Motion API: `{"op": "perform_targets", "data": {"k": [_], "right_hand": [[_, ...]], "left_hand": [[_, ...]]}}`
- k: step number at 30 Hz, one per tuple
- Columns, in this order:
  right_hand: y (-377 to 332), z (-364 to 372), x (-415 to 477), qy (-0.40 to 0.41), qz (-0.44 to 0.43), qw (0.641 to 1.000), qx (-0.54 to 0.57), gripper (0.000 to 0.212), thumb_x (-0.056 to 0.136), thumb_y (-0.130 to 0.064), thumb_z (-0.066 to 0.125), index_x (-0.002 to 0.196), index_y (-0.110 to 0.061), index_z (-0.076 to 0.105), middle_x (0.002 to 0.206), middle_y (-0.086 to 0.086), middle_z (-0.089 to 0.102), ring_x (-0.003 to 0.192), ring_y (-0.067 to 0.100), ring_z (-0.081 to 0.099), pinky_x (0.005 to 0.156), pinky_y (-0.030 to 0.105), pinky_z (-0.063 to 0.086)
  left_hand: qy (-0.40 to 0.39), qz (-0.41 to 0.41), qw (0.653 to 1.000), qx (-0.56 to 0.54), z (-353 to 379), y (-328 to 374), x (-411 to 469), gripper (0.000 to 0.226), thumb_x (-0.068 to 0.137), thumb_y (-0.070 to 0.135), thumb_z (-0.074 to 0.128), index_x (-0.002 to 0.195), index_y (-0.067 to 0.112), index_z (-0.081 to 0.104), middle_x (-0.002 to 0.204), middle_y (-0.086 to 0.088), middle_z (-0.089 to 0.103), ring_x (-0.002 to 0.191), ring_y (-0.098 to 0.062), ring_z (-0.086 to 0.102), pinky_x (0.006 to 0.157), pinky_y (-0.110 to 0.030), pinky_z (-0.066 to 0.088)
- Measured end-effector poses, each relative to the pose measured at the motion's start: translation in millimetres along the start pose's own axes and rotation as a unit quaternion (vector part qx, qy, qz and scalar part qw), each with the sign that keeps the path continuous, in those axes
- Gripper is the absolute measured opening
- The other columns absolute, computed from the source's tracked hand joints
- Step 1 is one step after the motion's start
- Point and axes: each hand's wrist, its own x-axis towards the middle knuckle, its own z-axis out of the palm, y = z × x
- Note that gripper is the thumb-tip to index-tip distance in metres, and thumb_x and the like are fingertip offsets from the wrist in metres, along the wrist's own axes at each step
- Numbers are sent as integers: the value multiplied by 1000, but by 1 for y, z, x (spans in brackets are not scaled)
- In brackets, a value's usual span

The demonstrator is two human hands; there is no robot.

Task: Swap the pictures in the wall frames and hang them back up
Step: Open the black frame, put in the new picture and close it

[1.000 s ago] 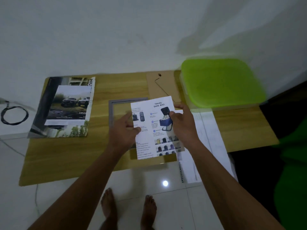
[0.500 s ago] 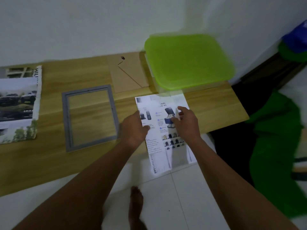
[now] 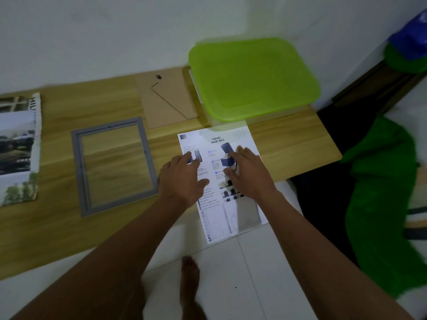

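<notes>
A white "Travel Shoe Bag" leaflet (image 3: 231, 139) lies on the wooden table (image 3: 288, 144), its lower part hanging over the front edge. My left hand (image 3: 182, 179) and my right hand (image 3: 248, 173) rest flat on it with straight fingers. To the left lies an empty grey picture frame (image 3: 77, 167) face down. Its brown backing board (image 3: 168, 100) lies behind it, near the wall. A car picture (image 3: 16, 144) lies on a magazine at the table's left end.
A clear box with a green lid (image 3: 251, 75) stands at the table's back right, over the leaflet's top edge. Green cloth (image 3: 383, 192) lies on the floor to the right. My bare foot (image 3: 189, 276) stands on white tiles below the table edge.
The leaflet was held up over the frame; both hands carried it right and laid it on the table. My fingers have flattened onto it. The view shifted right.
</notes>
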Motion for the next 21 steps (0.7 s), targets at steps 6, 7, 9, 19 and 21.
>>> {"op": "perform_targets", "data": {"k": [6, 7, 9, 19, 21], "right_hand": [[-23, -10, 3, 3, -7, 1000, -8, 50, 100, -29, 53, 146, -13, 43, 150, 10, 42, 138, 28, 36, 112, 40, 31], [-33, -11, 4, 2, -15, 1000, -15, 50, 100, -29, 52, 145, -11, 43, 149, 10, 44, 137, 29, 38, 111, 40, 34], [-56, -10, 9, 1, -36, 999, -22, 47, 99, -30, 51, 141, -9, 46, 143, 10, 51, 132, 30, 45, 105, 41, 40], [-245, 32, 48, -56, -174, 982, -38, 47, 100, -31, 47, 144, -14, 42, 131, 9, 55, 118, 28, 55, 87, 39, 49], [-285, 48, 55, -78, -190, 978, -38, 49, 101, -29, 47, 147, -15, 38, 138, 9, 52, 125, 28, 51, 92, 40, 48]], "left_hand": [[32, -26, 997, -68, -26, -10, -9, 55, 90, 45, 57, 138, 18, 49, 142, -3, 50, 130, -26, 43, 104, -40, 39], [43, -31, 995, -82, -33, -15, -13, 52, 91, 41, 57, 135, 15, 52, 139, -5, 53, 127, -28, 46, 103, -40, 41], [59, -50, 992, -103, -46, -32, -23, 50, 92, 38, 57, 133, 11, 54, 135, -8, 56, 125, -29, 49, 101, -40, 42], [143, -197, 960, -135, -109, -202, -90, 46, 86, 35, 63, 119, 3, 65, 114, -18, 67, 105, -37, 63, 86, -43, 51], [148, -232, 952, -131, -122, -236, -101, 42, 88, 33, 65, 121, 8, 64, 117, -14, 67, 108, -33, 62, 90, -41, 49]]}}
